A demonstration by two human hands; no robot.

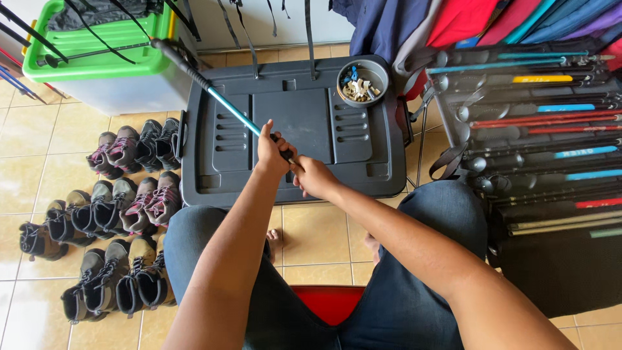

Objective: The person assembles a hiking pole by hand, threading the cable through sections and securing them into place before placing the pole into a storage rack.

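Dark lid (pixel 304 123) spans the knees, bare tile at six o'clock; left hand (pixel 273 152) and right hand (pixel 315 177) both clench one teal pole (pixel 223 104) toward ten o'clock.

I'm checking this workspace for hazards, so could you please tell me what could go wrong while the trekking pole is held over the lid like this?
The trekking pole, gripped by the left hand and right hand, reaches toward the green-lidded bin; a swing might knock it. The small bowl of parts sits near the edge of the dark lid and could spill if bumped. Hiking boots beside the seat may trip someone.
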